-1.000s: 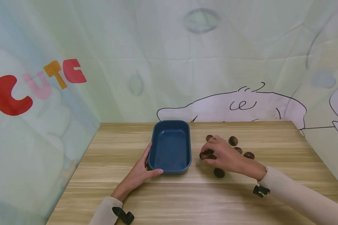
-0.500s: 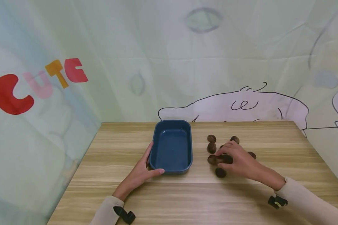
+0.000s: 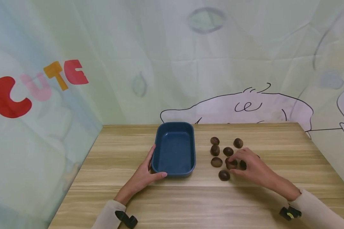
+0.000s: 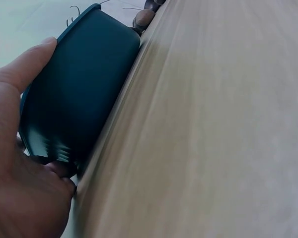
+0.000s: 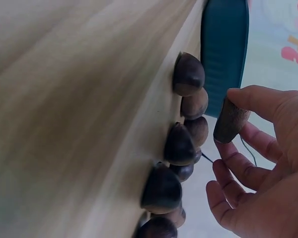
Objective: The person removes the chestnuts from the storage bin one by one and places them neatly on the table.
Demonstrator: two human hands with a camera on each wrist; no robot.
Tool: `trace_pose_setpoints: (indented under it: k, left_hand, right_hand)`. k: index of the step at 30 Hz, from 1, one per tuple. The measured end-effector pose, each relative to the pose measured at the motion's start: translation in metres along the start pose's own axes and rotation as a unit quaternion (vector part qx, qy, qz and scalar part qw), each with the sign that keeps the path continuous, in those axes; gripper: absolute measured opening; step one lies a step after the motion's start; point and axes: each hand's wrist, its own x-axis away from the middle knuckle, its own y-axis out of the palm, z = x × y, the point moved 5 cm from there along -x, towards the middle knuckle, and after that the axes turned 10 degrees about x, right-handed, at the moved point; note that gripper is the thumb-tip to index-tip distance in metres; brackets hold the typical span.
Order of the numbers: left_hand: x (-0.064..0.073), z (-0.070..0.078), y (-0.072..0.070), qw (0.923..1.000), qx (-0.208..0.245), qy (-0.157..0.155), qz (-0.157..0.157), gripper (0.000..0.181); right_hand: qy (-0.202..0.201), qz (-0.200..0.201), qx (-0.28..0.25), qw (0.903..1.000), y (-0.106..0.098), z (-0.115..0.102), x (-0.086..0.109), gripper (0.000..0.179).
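Observation:
A blue rectangular dish [image 3: 175, 152] sits at the table's middle. My left hand [image 3: 141, 178] grips its near-left corner, thumb on the near rim and fingers along the left side. In the left wrist view the curled fingers reach low against the dish wall [image 4: 84, 79]. To the right of the dish, my right hand [image 3: 255, 167] pinches a brown chestnut [image 5: 232, 119] between thumb and fingers; the other fingers are loosely curled. Several more chestnuts lie around it, among them one in front [image 3: 224, 175] and one at the back [image 3: 238, 143]. Others are partly hidden behind the hand.
The wooden table [image 3: 172, 203] extends in front of the dish and to both sides. Behind its back edge hangs a pale printed cloth [image 3: 172, 63] with cartoon figures. A black band [image 3: 290, 213] sits on the right sleeve, another [image 3: 126, 219] on the left.
My right hand has moved right, away from the dish, baring a column of chestnuts and then pinching one farther right. The left hand and the dish have stayed put.

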Motion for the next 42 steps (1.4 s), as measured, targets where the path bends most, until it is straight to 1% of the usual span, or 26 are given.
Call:
trace_pose_setpoints:
  k: [6,13,18,21,27,34,42]
  left_hand:
    - [0.0,-0.001,0.001,1.0,0.007,-0.002,0.0,0.123]
    - [0.001,-0.003,0.002,1.0,0.003,-0.002,0.003,0.123]
    - [0.001,-0.004,0.003,1.0,0.005,0.003,0.0,0.124]
    - [0.001,-0.005,0.003,1.0,0.004,-0.001,0.002,0.123]
    - [-0.001,-0.005,0.002,1.0,0.007,-0.002,0.003,0.123]
    - [-0.001,-0.006,-0.001,1.0,0.008,-0.001,0.004,0.124]
    - [-0.002,-0.007,-0.001,0.9999,0.01,-0.006,0.008,0.123]
  right_hand:
    - [0.001,0.022,0.007,0.9997,0.003,0.005,0.01,0.034]
    - [0.006,0.036,0.017,0.9992,0.007,0.013,0.022,0.036]
    - [-0.008,0.044,0.029,0.9986,0.006,0.016,0.031,0.04]
    - [-0.022,0.052,0.031,0.9979,0.006,0.019,0.034,0.043]
    - [-0.027,0.06,0.042,0.997,0.009,0.023,0.037,0.045]
    - [-0.022,0.053,0.061,0.9965,0.013,0.022,0.038,0.045]
    - [-0.037,0.07,0.065,0.9947,0.012,0.02,0.037,0.044]
